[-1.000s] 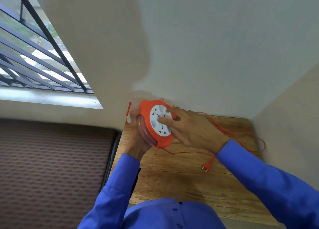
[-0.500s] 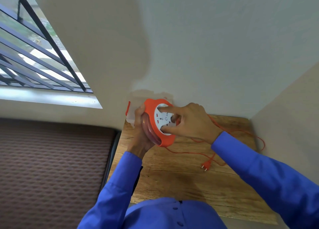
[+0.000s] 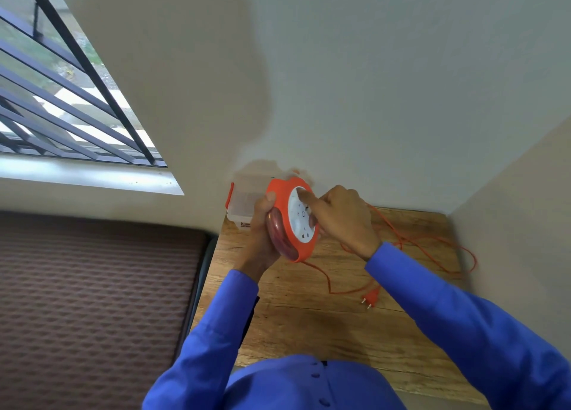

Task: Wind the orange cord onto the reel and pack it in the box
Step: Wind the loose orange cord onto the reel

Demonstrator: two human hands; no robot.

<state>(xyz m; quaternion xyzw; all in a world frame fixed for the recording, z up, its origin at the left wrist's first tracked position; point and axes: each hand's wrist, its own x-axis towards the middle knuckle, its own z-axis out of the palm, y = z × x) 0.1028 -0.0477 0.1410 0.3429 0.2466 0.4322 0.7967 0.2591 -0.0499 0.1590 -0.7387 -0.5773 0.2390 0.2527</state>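
An orange reel (image 3: 279, 194) with a white socket face (image 3: 298, 216) is held on edge above the wooden table (image 3: 309, 326). My left hand (image 3: 262, 233) grips its rim from the left. My right hand (image 3: 343, 216) rests on the white face, the index finger pressed near its top. The orange cord (image 3: 432, 242) runs from under the reel in loose loops over the table's right side and ends in an orange plug (image 3: 370, 298). A clear plastic box (image 3: 244, 202) with orange clips stands behind the reel against the wall.
The table sits in a corner, with walls behind it and on its right. A brown patterned mattress (image 3: 92, 301) lies to the left. A barred window (image 3: 61, 100) is at upper left.
My right hand has turned on the white face, its finger moving from the lower part to the top. The reel tilted more on edge and the cord loops shifted.
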